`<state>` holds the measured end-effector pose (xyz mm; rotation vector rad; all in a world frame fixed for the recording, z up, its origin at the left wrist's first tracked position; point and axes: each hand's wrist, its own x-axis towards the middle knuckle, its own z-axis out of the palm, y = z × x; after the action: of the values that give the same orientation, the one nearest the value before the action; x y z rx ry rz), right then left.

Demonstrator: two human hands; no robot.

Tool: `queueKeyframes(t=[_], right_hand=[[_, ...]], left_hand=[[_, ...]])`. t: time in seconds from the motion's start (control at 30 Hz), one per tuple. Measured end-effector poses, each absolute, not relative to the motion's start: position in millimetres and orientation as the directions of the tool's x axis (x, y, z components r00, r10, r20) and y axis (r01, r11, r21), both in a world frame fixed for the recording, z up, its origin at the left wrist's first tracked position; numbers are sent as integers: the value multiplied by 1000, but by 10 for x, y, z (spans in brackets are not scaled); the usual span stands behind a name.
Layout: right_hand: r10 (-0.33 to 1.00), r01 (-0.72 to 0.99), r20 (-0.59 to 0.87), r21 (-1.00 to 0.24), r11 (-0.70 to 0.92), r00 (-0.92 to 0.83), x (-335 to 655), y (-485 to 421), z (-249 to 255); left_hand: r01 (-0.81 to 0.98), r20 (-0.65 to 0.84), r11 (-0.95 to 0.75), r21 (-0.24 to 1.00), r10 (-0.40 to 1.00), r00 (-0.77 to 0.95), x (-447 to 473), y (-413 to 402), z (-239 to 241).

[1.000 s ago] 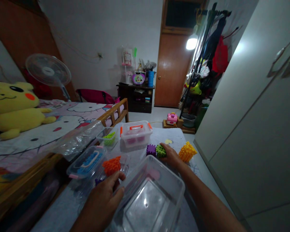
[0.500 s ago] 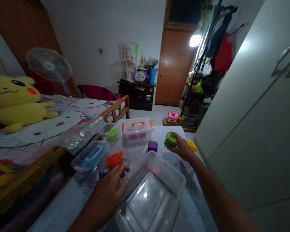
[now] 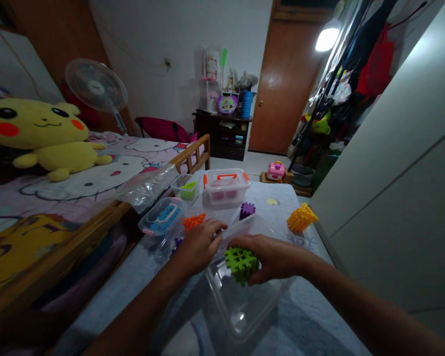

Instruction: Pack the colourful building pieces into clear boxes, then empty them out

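My right hand [image 3: 276,257] is closed round a green block cube [image 3: 241,264] and holds it over the open clear plastic box [image 3: 244,309] in front of me. My left hand [image 3: 196,244] grips the far left rim of that box, fingers curled over the edge. A purple cube [image 3: 246,210] and a yellow cube [image 3: 301,218] lie on the table beyond the box. An orange block piece [image 3: 193,221] sits just past my left hand.
A lidded clear box with orange clasps [image 3: 226,185], a small tub of green pieces [image 3: 186,187] and a blue-handled lid [image 3: 163,221] stand at the back left of the table. A bed with a yellow plush toy [image 3: 44,136] is on the left, a white wardrobe [image 3: 393,163] on the right.
My right hand lifted the green cube from the table and carried it back toward me, over the clear box. My left hand stays on the box rim. The view shifted left.
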<state>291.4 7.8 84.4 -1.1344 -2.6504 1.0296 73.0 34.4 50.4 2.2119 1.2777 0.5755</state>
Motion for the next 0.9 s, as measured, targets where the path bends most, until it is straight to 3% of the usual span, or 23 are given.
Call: queueKeyframes(t=[0.13,0.3,0.57,0.8,0.9], right_hand=[[556,640,-333,-517,568,-762,2757,103,656],[469,623,-412,-456,636,-781,2639,131,498],[443,624,-448,-451,638,-777,2596,157,372],[450,642,-493,-341,687,-744,2610,97,374],[432,678,-545,-410,610,-719,2656,127,486]], left_hand=[[648,117,-448,616,866,487,746,397,493],[645,130,-453,615,866,483,757,391,477],[650,130,-448,614,870,476,777,359,530],[652,113,-429,625,876,469,779,357,514],[653,104,-421,629,878,467,773,356,504]])
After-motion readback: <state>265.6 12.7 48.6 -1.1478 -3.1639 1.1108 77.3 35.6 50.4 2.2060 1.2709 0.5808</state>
